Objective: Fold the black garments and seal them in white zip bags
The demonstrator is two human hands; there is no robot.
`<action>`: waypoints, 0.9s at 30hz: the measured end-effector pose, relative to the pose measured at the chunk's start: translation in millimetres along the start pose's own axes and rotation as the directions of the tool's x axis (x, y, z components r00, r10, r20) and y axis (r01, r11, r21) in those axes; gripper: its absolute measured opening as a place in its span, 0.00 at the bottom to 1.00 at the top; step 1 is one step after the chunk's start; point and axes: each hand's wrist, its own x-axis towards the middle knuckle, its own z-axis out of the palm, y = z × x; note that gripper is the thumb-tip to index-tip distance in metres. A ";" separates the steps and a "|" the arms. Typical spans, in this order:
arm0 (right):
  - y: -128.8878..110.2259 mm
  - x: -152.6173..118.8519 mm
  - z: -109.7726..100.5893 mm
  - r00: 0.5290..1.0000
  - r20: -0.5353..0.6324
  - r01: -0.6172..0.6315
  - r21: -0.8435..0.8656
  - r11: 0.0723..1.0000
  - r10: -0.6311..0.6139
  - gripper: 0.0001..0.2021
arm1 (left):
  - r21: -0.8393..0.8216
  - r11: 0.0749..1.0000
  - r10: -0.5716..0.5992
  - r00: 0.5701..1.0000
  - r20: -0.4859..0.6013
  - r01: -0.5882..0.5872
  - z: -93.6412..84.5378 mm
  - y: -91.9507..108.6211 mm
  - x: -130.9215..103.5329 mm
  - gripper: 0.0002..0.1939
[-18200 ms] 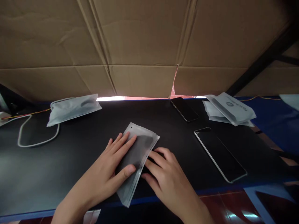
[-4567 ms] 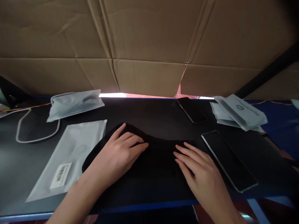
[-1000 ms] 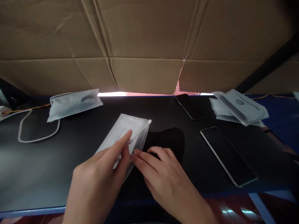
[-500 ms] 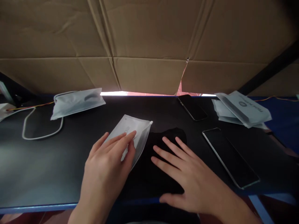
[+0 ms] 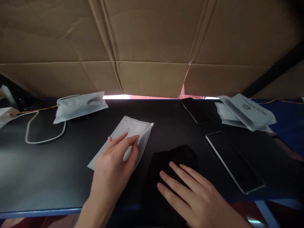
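A translucent zip bag (image 5: pixel 136 125) lies flat on the black table, its white slider at the right corner. Over the bag is my left hand (image 5: pixel 114 161), thumb and index finger closed at the bag's surface near its zip edge. My right hand (image 5: pixel 192 193) rests with fingers spread on a black cloth (image 5: pixel 182 153), which hangs toward the table's front edge. The thumb of this hand is hidden. Right of it lies a large phone (image 5: pixel 235 161) with a clear edge, and a smaller dark phone (image 5: pixel 196 110) is behind.
A filled white pouch (image 5: pixel 80 106) and a white cable (image 5: pixel 45 141) are at the back left. Several printed pouches (image 5: pixel 251 110) lie stacked at the back right. Cardboard (image 5: pixel 152 38) stands behind the black table (image 5: pixel 59 177).
My right hand has moved toward the table's front edge, and the black cloth has shifted the same way. My left hand has moved slightly right over the bag, uncovering its lower left corner.
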 end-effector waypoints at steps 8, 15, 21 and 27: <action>5.0 12.6 -8.5 0.902 -0.294 -0.264 0.201 0.943 0.315 0.33 | -0.205 0.970 -0.125 0.992 0.031 0.129 3.8 14.8 -3.9 0.09; -3.2 54.7 16.0 0.947 -0.208 -0.222 0.129 0.967 0.245 0.25 | -0.379 0.867 -0.294 0.946 0.137 0.324 -0.9 15.9 0.6 0.14; -6.8 72.8 18.9 0.963 -0.034 -0.254 0.197 0.947 0.266 0.24 | -0.440 0.828 -0.290 0.937 0.193 0.347 5.9 12.7 -1.2 0.16; -8.0 92.1 25.8 0.975 0.083 -0.220 0.318 0.922 0.204 0.27 | -0.363 0.906 -0.084 0.935 0.346 0.215 -7.5 14.3 -3.2 0.22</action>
